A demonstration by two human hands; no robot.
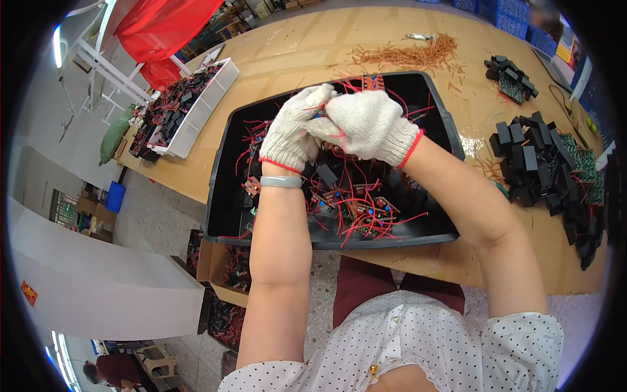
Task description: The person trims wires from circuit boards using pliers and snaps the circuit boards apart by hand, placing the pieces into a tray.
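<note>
Both hands wear white knit gloves with red cuffs and meet over the far half of a black tub (225,176). My left hand (297,127) has its fingers bent toward my right hand (372,124), which is closed in a pinch. Thin red wires stick out around the fingertips, and a small board with a blue part seems to sit between them, mostly hidden by the gloves. Below the hands, small circuit boards (366,209) with red wires lie loose in the tub. Another board (373,82) rests near the far rim, just beyond my right hand.
Black box-shaped parts on green boards (539,157) are heaped on the right of the table, with a smaller group (511,77) behind. Brown strips (424,53) lie scattered at the back. A white bin (202,104) of wired parts stands left; a cardboard box (222,271) is below the table.
</note>
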